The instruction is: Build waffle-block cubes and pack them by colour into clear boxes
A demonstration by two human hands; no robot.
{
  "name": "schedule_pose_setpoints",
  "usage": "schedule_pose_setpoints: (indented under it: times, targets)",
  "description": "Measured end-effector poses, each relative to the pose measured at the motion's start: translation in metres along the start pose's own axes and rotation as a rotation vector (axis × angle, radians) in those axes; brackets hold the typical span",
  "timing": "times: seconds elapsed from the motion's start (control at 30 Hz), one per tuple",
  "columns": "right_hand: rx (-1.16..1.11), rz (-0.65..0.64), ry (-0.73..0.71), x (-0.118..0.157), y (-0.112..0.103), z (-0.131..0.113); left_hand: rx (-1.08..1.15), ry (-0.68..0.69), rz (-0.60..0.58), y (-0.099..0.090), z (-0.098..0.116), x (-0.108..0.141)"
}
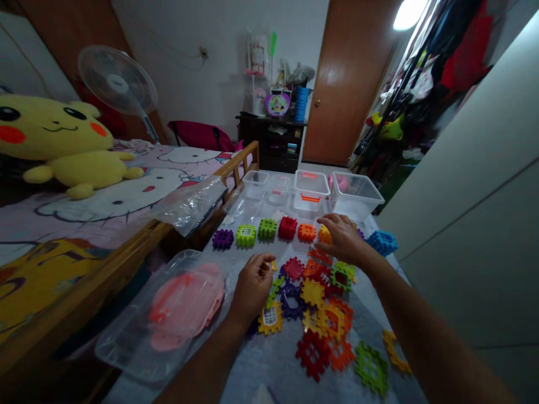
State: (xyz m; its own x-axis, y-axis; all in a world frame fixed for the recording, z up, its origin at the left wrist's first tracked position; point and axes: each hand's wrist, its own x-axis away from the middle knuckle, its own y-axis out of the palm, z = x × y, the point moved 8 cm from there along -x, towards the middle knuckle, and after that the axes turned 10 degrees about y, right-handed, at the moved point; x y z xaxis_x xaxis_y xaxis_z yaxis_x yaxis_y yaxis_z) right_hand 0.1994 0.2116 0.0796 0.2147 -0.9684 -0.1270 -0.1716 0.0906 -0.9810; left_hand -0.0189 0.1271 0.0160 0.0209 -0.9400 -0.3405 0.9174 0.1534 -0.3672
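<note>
My right hand (342,237) is over the yellow stack of toothed building tiles (324,233), thumb and fingers apart; I cannot tell whether it touches the stack. Nearer to me, my left hand (255,285) has its fingers curled, with a small yellow piece (273,265) showing just past the fingertips. What lies inside that hand is hidden. Loose interlocking tiles spread between my arms, among them a yellow square tile (312,292), a dark red tile (314,354) and a green tile (371,369). An orange stack (307,232) and a red stack (287,228) stand left of the yellow one.
Further along the row are green stacks (267,229) and a purple stack (223,239); a blue stack (382,242) lies right. Clear plastic boxes (357,191) stand at the back. A transparent lid (126,342) with pink parts lies left, beside the wooden bed rail (126,258).
</note>
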Motion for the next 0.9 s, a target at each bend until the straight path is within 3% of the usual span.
schedule_pose_setpoints:
  times: [0.17, 0.3, 0.37, 0.47, 0.57, 0.63, 0.77, 0.9]
  targets:
    - [-0.187, -0.106, -0.051, 0.079, -0.001, 0.008, -0.053, 0.126, -0.125, 0.013, 0.018, 0.006]
    - [-0.283, -0.174, -0.084, 0.116, 0.017, -0.009, -0.091, 0.173, -0.182, 0.018, 0.030, 0.008]
    - [-0.307, -0.170, -0.123, 0.122, 0.023, -0.023, -0.149, 0.192, -0.233, 0.021, 0.038, 0.010]
    - [-0.303, -0.135, -0.144, 0.121, 0.029, -0.035, -0.247, 0.265, -0.425, 0.033, 0.053, 0.022]
    - [-0.290, -0.085, -0.138, 0.117, 0.033, -0.035, -0.282, 0.365, -0.603, 0.049, 0.067, 0.044]
    - [-0.321, -0.042, -0.144, 0.115, 0.033, -0.032, -0.286, 0.403, -0.653, 0.058, 0.070, 0.055]
    - [-0.479, 0.058, -0.099, 0.113, 0.027, -0.016, -0.341, 0.424, -0.625, 0.063, 0.063, 0.059]
    - [-0.657, 0.076, 0.081, 0.111, 0.023, 0.011, -0.474, 0.419, -0.475, 0.049, 0.047, 0.042]
